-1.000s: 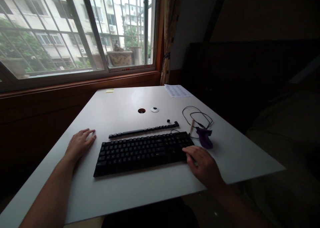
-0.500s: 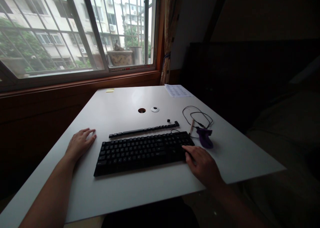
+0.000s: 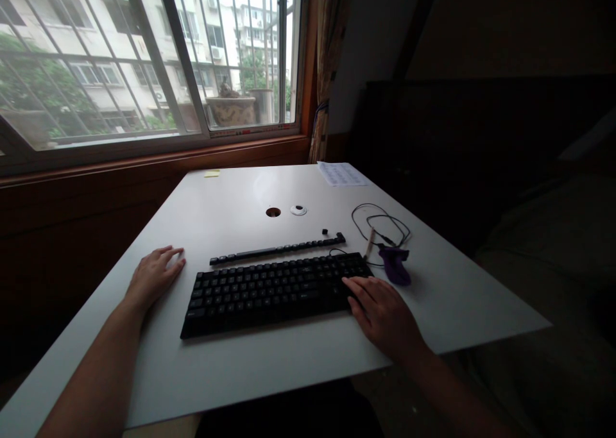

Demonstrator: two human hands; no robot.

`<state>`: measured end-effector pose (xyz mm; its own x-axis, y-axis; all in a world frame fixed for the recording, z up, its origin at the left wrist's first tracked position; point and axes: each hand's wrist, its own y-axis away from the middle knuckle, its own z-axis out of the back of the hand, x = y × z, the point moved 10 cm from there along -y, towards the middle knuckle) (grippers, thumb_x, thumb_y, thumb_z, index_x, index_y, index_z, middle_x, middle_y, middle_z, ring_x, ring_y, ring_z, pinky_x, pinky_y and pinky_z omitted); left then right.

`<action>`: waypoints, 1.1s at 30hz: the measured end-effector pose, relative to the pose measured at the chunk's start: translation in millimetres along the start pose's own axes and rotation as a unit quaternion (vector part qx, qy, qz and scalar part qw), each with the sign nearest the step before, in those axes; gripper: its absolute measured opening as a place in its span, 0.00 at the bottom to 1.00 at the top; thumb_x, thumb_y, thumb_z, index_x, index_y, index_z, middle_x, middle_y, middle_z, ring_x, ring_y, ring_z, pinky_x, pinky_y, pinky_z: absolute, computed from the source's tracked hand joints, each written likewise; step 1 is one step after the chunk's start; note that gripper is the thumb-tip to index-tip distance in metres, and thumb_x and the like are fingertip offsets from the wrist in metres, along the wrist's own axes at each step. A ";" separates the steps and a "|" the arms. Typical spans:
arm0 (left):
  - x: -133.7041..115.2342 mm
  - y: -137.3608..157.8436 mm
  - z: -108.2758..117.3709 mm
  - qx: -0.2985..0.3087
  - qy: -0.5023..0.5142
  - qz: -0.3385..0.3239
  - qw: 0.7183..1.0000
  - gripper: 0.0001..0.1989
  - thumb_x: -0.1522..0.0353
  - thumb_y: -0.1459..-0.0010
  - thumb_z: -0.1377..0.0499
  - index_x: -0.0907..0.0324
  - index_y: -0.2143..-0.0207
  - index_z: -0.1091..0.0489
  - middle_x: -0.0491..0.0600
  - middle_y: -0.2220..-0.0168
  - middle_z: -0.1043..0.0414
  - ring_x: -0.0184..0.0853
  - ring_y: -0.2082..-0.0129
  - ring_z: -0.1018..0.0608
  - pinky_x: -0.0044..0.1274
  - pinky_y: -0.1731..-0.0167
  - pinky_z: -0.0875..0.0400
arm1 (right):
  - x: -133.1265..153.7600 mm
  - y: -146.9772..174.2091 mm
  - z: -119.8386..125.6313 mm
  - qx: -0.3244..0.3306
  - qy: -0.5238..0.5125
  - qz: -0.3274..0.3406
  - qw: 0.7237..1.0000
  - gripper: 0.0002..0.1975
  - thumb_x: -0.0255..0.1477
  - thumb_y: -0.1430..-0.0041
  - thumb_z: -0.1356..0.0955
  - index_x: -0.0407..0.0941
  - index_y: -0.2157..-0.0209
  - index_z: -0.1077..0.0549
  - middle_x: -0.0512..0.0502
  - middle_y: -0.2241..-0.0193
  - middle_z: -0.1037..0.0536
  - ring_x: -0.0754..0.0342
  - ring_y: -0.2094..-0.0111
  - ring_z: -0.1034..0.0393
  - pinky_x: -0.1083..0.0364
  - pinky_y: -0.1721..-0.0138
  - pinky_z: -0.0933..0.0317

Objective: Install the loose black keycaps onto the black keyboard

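A black keyboard lies on the white table, its bottom row of keys bare of keycaps. My right hand rests over its right end, fingers stretched onto the number pad area; nothing shows in them. To the left of the keyboard, my left hand lies on the table with its fingers apart, holding nothing. Behind the keyboard stretches a row of loose black keycaps. One single keycap sits beyond that row. Right of the keyboard is a crumpled purple cloth, with a pale stick-like thing beside it.
The keyboard's thin black cable lies coiled at the right. Farther back are a round cable hole, its white cover, a printed sheet and yellow sticky notes. A barred window stands behind the table.
My right hand has shifted slightly left over the keyboard's right end, and its fingers reach out a little farther. My left hand has stayed in place.
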<state>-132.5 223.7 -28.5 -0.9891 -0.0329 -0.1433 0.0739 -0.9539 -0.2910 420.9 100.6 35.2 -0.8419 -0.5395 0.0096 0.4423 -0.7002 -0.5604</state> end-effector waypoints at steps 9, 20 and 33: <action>-0.5 1.1 2.0 -0.017 -0.005 -0.003 1.000 0.32 0.49 0.34 0.53 0.55 0.40 0.25 0.58 0.37 0.29 0.51 0.38 0.27 0.43 0.36 0.35 | 5.9 -2.5 -3.8 0.026 0.006 0.022 0.999 0.21 0.29 0.29 0.35 0.46 0.36 0.29 0.39 0.47 0.21 0.44 0.48 0.25 0.43 0.46 0.32; -0.1 -0.1 -0.4 -0.009 -0.009 -0.008 1.000 0.32 0.48 0.34 0.54 0.55 0.40 0.26 0.58 0.37 0.30 0.51 0.37 0.27 0.42 0.36 0.35 | 13.7 -2.6 -9.3 0.049 0.030 0.063 0.996 0.22 0.29 0.29 0.34 0.45 0.36 0.30 0.37 0.44 0.23 0.42 0.47 0.27 0.43 0.47 0.35; -1.0 0.2 1.4 -0.017 -0.005 -0.006 1.000 0.30 0.49 0.34 0.52 0.54 0.41 0.25 0.56 0.38 0.28 0.50 0.38 0.27 0.42 0.36 0.34 | -64.6 -85.3 5.8 -0.029 -0.029 -0.033 0.999 0.13 0.30 0.28 0.36 0.46 0.51 0.20 0.42 0.57 0.18 0.43 0.55 0.30 0.44 0.47 0.38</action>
<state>-131.6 223.1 -27.2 -0.9912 -0.0244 -0.1304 0.0660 -0.9435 -0.3248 439.3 192.5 87.2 -0.8487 -0.5204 0.0948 0.3663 -0.7075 -0.6044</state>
